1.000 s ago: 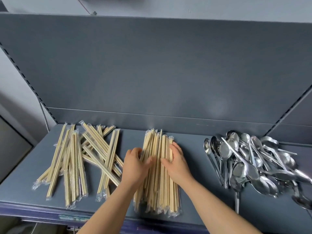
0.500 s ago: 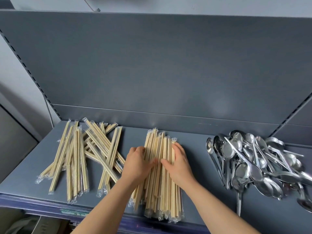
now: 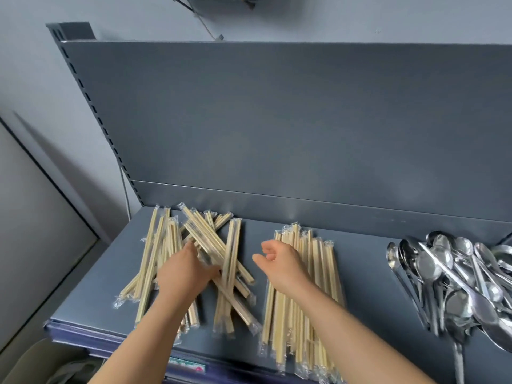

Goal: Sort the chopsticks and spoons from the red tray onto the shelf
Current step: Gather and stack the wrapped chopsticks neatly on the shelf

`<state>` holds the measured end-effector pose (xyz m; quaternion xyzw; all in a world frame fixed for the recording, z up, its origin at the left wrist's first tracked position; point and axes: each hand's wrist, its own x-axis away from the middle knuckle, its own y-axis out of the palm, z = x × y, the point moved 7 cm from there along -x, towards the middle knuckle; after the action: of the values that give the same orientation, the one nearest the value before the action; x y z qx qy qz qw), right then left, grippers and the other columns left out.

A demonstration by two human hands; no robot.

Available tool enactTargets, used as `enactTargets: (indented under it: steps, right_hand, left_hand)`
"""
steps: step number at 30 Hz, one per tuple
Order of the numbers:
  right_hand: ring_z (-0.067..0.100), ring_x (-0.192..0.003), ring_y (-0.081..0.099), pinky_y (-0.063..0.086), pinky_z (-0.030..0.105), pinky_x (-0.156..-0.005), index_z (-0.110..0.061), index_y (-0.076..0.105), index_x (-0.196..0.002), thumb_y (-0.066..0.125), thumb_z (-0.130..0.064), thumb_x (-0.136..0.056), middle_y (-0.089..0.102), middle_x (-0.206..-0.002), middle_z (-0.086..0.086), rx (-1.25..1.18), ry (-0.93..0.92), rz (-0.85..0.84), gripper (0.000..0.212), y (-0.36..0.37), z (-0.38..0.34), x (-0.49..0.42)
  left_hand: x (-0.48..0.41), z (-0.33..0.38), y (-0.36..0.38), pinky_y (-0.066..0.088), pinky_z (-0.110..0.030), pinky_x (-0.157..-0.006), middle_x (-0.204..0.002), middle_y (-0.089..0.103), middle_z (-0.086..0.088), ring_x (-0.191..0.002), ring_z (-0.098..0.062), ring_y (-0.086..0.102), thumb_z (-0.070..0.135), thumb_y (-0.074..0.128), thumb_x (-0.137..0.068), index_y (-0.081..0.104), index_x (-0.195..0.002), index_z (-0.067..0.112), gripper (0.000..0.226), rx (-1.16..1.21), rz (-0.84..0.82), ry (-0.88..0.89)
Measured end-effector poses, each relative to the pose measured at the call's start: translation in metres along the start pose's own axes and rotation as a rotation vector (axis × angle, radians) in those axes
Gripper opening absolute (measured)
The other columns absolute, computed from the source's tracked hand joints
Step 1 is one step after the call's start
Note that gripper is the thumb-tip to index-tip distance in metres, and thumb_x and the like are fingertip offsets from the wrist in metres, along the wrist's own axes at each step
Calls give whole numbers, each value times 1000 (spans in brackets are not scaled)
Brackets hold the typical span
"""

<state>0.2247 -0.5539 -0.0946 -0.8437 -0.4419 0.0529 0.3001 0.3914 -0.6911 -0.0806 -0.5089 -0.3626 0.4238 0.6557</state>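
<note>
Two piles of plastic-wrapped wooden chopsticks lie on the grey shelf (image 3: 108,275). The left pile (image 3: 151,261) is loose and crossed. The middle pile (image 3: 321,270) is straight and lies front to back. My left hand (image 3: 185,275) is in the loose pile, with its fingers under some crossing chopsticks and its thumb against them. My right hand (image 3: 279,264) hovers at the left edge of the straight pile, fingers loosely curled, holding nothing. A heap of steel spoons (image 3: 454,275) sits at the right. The red tray is out of view.
The shelf's tall grey back panel (image 3: 304,120) rises right behind the piles. A slotted upright (image 3: 91,106) borders it on the left, with a wall beyond. Bare shelf shows between the straight pile and the spoons. A label strip (image 3: 188,365) runs along the front edge.
Both hands have left the straight pile they were pressing. My left hand has moved left into the loose pile and my right hand has lifted. The view has shifted left.
</note>
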Motion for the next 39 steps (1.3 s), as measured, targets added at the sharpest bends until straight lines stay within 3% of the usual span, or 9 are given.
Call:
enactTargets:
  steps: [5, 8, 13, 18, 26, 29, 33, 36, 39]
  right_hand:
    - [30, -106, 64, 51, 42, -95, -3, 55, -125, 65, -39, -87, 68, -116, 15, 106, 128, -91, 53, 45, -14, -12]
    - [25, -93, 66, 55, 38, -78, -9, 55, -122, 68, -56, -77, 69, -107, 8, 211, 173, -67, 66, 59, -23, -18]
    - [16, -63, 53, 30, 25, -45, -22, 50, -74, 73, -64, -64, 54, -69, -6, 422, 185, -18, 49, 73, -40, -28]
    - [14, -45, 33, 23, 27, -46, -19, 37, -53, 76, -55, -67, 32, -49, -6, 323, 259, -118, 55, 81, -32, -30]
    - [13, -49, 25, 19, 28, -51, -21, 31, -61, 65, -38, -75, 25, -57, -5, 174, 304, -54, 41, 77, -20, -15]
    - [14, -54, 28, 22, 29, -53, -19, 34, -66, 61, -37, -78, 29, -63, -3, 119, 316, 20, 34, 76, -20, -9]
    - [13, -56, 44, 32, 29, -55, -20, 52, -75, 62, -44, -80, 48, -67, -2, 143, 314, 34, 27, 85, -21, -2]
    - [19, -95, 65, 43, 30, -68, -14, 56, -123, 70, -61, -70, 66, -112, 3, 231, 320, 51, 73, 90, -29, 0]
    - [20, -92, 64, 47, 28, -64, -17, 53, -122, 73, -60, -68, 65, -110, 0, 439, 292, 104, 72, 96, -41, -2]
  left_hand:
    - [-25, -25, 6, 40, -25, -47, -71, 58, 3, -62, -14, 56, 28, 75, -72, 53, -95, 14, 35, 261, -107, -43]
    - [-38, -34, 5, 37, -24, -44, -73, 60, 1, -62, -15, 59, 19, 75, -70, 54, -96, 13, 34, 320, -149, -19]
    - [-52, -40, 6, 46, -27, -48, -76, 63, -1, -64, -16, 62, 23, 74, -77, 54, -98, 13, 30, 335, -185, 58]
    - [-59, -41, 8, 56, -33, -60, -70, 63, 2, -62, -15, 64, 24, 71, -79, 51, -85, 19, 21, 331, -230, 166]
    - [-61, -53, -7, 41, -21, -49, -77, 63, 13, -69, -9, 60, 33, 65, -82, 59, -116, 23, 36, 322, -82, 309]
    - [-62, -62, -12, 48, -31, -76, -100, 68, 4, -102, -22, 54, 44, 63, -82, 58, -121, 23, 45, 270, 5, 305]
    - [-63, -77, -4, 38, -41, -97, -129, 50, -7, -119, -30, 42, 69, 62, -73, 51, -125, 22, 71, 140, 4, 181]
    - [-62, -82, 5, 35, -43, -103, -135, 42, -9, -124, -31, 38, 71, 65, -69, 48, -127, 19, 80, 223, -34, 155]
    - [-58, -78, 8, 35, -39, -104, -135, 41, -10, -124, -30, 39, 70, 66, -69, 44, -131, 14, 86, 262, -29, 179]
